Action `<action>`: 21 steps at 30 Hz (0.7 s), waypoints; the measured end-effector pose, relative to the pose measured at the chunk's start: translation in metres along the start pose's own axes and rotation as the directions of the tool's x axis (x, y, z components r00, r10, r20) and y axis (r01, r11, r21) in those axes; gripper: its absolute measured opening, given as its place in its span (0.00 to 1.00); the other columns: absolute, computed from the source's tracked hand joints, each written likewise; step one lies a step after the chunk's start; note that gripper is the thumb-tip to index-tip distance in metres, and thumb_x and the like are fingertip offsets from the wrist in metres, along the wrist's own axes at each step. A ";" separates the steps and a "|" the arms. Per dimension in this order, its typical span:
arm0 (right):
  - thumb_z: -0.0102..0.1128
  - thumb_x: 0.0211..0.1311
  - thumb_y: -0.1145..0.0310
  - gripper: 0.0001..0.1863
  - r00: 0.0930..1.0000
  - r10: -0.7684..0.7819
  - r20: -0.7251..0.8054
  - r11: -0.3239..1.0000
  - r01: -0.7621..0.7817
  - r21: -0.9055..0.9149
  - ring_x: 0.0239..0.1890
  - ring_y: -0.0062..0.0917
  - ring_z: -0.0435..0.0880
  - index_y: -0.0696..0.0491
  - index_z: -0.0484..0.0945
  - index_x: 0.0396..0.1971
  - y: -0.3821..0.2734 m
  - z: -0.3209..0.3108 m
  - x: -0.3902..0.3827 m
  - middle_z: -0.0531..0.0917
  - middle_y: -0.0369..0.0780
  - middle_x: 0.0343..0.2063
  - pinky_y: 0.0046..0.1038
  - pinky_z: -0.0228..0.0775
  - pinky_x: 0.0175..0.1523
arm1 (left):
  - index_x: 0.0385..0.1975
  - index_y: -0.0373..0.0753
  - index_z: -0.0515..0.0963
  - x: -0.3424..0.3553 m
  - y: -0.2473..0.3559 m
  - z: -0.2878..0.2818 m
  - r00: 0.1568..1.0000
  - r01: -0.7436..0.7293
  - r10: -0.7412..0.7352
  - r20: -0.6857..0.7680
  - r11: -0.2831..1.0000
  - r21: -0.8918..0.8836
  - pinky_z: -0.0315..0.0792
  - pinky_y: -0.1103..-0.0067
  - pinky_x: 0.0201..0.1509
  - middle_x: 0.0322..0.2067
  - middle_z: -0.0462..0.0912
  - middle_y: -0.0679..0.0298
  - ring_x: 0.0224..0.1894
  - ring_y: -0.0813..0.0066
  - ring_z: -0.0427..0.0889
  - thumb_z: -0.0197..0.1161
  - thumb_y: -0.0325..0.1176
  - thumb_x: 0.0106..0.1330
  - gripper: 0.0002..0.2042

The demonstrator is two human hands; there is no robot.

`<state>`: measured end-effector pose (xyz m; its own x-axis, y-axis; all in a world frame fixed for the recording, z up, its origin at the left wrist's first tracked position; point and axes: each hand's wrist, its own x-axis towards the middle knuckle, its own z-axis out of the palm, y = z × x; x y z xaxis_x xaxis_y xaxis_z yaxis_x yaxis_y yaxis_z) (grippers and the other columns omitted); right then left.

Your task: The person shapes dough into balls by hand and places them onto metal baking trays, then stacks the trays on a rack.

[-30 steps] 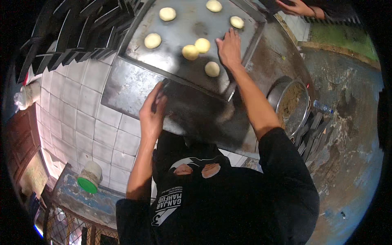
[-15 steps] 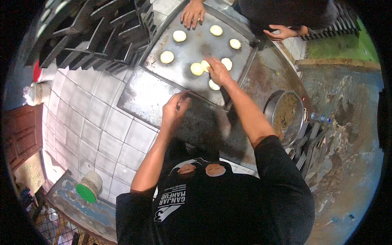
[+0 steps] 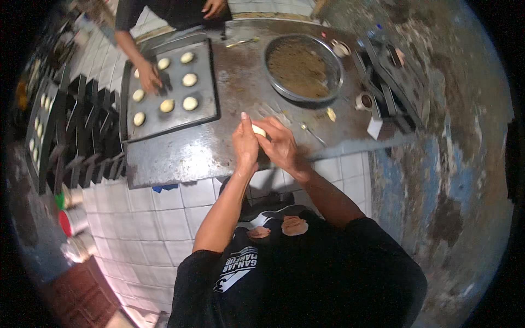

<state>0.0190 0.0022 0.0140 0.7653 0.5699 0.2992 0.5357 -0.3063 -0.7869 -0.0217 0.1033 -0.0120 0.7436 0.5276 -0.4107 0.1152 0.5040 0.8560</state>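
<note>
Above the front part of the worktable, my two hands are brought together around a small pale dough ball [image 3: 258,130]. My left hand [image 3: 246,145] is closed against one side of it, with the thumb pointing up. Curled over its other side is my right hand [image 3: 279,143], so only a bit of the dough shows between the fingers. To the left lies a dark baking tray [image 3: 178,121] bearing several round dough pieces, among them a dough ball [image 3: 190,103] near its right edge.
A co-worker's hand [image 3: 149,77] reaches over the tray. A metal bowl [image 3: 304,100] of brown filling stands at the back right, near a spoon [image 3: 313,134] and a cup [image 3: 363,100]. Dark metal racks [image 3: 87,126] stand at the left.
My view has turned, so the tray now appears farther left. My hands have come off the tray area and closed together around a dough ball. The co-worker's hand has moved in among the tray's dough pieces.
</note>
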 end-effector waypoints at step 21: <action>0.61 0.61 0.67 0.12 0.979 -0.053 0.199 0.999 0.053 0.005 0.42 0.40 0.80 0.56 0.83 0.42 0.161 -0.071 0.038 0.84 0.47 0.36 0.38 0.71 0.54 | 0.67 0.39 0.64 0.045 -0.099 0.048 0.941 0.017 -0.107 0.321 0.962 0.271 0.70 0.80 0.59 0.52 0.79 0.61 0.54 0.74 0.77 0.63 0.20 0.63 0.30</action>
<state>0.1595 -0.0794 -0.0628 0.6493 0.7258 0.2271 0.5741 -0.2719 -0.7724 0.0317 0.0442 -0.1004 0.8987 0.2235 -0.3774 0.3020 0.3086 0.9020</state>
